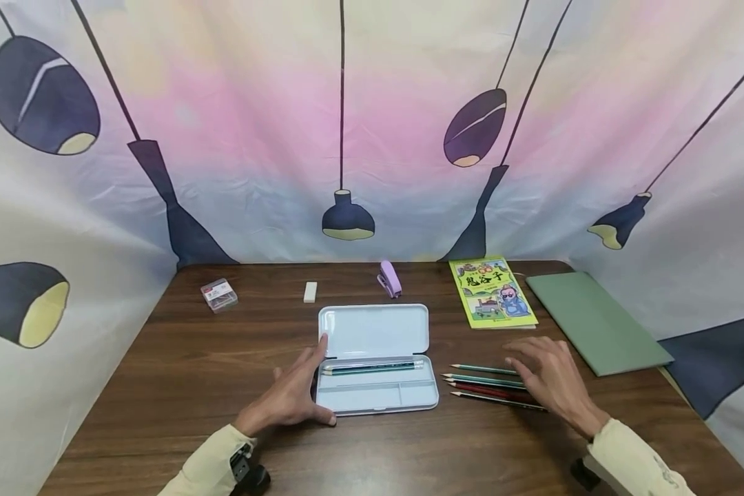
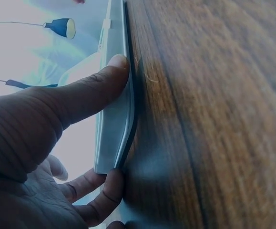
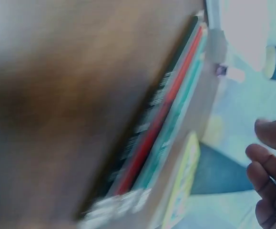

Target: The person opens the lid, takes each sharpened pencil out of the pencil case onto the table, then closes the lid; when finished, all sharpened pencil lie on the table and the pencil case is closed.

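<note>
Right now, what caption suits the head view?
Left hand steadies an open pencil case; right hand hovers over loose pencils.

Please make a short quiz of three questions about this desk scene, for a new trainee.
1. True or false: the pencil case lies open.
2. Which hand touches the pencil case?
A. left hand
B. right hand
C. both
3. Fill in: the loose pencils lie on the table to the ____ of the case, as the head view shows it.

Key:
1. True; some pencils already lie inside.
2. A; its thumb and fingers are at the case's edge.
3. right, under the right hand.
</note>
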`<state>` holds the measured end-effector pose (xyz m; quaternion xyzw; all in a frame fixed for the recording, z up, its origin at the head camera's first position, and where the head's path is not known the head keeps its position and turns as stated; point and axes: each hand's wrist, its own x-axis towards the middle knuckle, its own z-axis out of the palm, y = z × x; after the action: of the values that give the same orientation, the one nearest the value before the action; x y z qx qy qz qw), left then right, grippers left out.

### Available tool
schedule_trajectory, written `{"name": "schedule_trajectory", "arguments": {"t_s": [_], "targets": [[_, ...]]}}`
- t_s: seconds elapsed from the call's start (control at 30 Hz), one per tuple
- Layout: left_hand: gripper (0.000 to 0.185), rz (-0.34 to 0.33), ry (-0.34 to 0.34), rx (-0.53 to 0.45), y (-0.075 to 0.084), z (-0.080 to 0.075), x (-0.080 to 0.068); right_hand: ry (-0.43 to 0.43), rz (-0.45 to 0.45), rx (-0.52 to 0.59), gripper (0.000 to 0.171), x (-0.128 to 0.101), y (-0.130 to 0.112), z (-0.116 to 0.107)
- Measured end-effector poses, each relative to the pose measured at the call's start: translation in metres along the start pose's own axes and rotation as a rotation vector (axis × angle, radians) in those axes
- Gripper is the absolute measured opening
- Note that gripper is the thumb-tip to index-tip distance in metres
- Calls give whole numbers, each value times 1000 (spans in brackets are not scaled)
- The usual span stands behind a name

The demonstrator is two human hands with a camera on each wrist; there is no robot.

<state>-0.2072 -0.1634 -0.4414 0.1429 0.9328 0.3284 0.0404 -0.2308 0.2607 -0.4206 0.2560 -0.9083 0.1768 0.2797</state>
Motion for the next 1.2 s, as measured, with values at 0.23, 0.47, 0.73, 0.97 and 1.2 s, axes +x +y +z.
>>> {"name": "schedule_trajectory", "arguments": {"t_s": [0.23, 0.47, 0.73, 0.97, 1.2], "targets": [[130, 4, 0, -6, 1, 1, -2, -11, -99, 136, 29, 32, -27, 19], [127, 18, -1, -8, 3, 2, -2, -136, -140, 274, 27, 42, -65, 55], [127, 13, 0, -10, 2, 2, -4, -305, -138, 280, 27, 37, -89, 82], [128, 26, 12, 4, 3, 2, -4, -347, -196, 204, 24, 30, -93, 91], [130, 32, 25, 9, 2, 2, -4, -414, -180, 168, 19, 30, -96, 93]]}}
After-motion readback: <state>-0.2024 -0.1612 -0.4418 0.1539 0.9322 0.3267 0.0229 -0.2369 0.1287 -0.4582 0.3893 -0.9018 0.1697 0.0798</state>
